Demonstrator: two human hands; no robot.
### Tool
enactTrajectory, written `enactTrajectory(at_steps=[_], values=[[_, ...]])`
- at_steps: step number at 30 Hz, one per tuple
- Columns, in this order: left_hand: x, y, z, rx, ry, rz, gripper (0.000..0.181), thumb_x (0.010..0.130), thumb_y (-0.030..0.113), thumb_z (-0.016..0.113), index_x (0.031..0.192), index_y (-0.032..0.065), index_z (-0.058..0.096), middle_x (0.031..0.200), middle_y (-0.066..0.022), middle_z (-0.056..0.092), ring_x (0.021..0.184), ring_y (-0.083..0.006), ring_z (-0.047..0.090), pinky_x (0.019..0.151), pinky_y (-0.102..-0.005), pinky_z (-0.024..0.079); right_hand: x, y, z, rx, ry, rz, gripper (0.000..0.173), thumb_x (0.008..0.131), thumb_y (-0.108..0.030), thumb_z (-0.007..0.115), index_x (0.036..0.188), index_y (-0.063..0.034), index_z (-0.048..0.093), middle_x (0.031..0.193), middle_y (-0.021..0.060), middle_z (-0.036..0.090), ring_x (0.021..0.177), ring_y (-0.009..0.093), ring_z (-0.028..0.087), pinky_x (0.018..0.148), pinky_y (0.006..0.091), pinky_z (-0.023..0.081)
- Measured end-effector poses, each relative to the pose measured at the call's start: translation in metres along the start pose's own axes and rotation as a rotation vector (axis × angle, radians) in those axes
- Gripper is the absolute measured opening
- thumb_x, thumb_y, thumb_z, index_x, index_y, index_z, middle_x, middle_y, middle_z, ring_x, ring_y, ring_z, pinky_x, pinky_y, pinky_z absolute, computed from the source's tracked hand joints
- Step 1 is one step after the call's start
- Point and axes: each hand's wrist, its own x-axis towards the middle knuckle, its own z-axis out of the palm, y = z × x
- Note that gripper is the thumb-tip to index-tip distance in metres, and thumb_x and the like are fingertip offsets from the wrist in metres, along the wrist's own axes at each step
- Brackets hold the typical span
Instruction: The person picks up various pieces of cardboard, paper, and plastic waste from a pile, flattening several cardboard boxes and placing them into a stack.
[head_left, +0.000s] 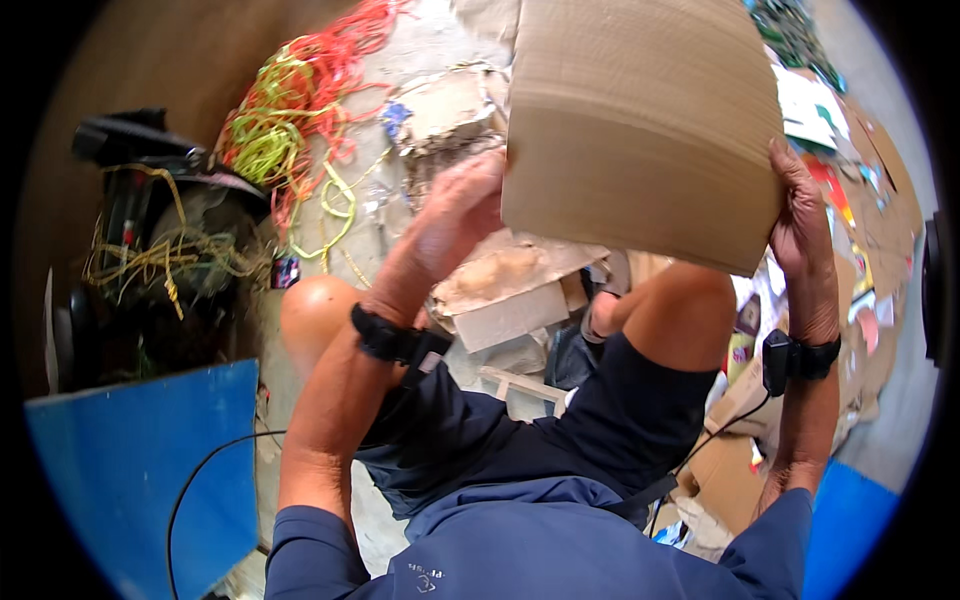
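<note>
A brown corrugated cardboard sheet (637, 150) is held up in front of me, above my knees. My right hand (801, 206) grips its right edge, with the thumb over the near face and the fingers behind. At the sheet's left edge is my left hand (469, 199), its fingertips partly hidden behind the cardboard; it appears to hold that side. Under the sheet, between my legs, lie worn pieces of cardboard (514, 274) on the floor. Both wrists wear black straps with small devices.
Tangled red and yellow-green plastic strapping (300, 112) spreads at upper left. Beside it stands a dark object (180, 217) draped with yellow twine. A blue panel (150, 472) is at lower left. Flattened cardboard and paper scraps (862, 217) pile up on the right. A black cable (184, 487) curves past my left arm.
</note>
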Motion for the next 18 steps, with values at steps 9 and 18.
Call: enactTrajectory(at_steps=[9,18], values=[[-0.029,-0.007,-0.009,-0.003,0.38,-0.063,0.044,0.088,0.021,0.074,0.122,-0.0014,0.059,0.11,-0.0117,0.067,0.096,-0.0193,0.067,0.084,-0.0362,0.057,0.043,0.057,0.058,-0.39,-0.166,0.306,0.041,0.096,-0.032,0.063,0.121,0.0011,0.059,0.109,0.009,0.068,0.099,0.015,0.065,0.088,0.0292,0.053],[-0.041,-0.022,-0.031,0.02,0.533,-0.244,0.047,0.088,0.027,0.073,0.121,-0.0039,0.059,0.109,-0.012,0.067,0.094,-0.0177,0.066,0.083,-0.032,0.056,0.069,0.09,0.047,-0.409,-0.191,0.447,0.036,0.096,-0.026,0.062,0.118,0.002,0.056,0.107,0.0102,0.065,0.097,0.016,0.062,0.09,0.0313,0.051]])
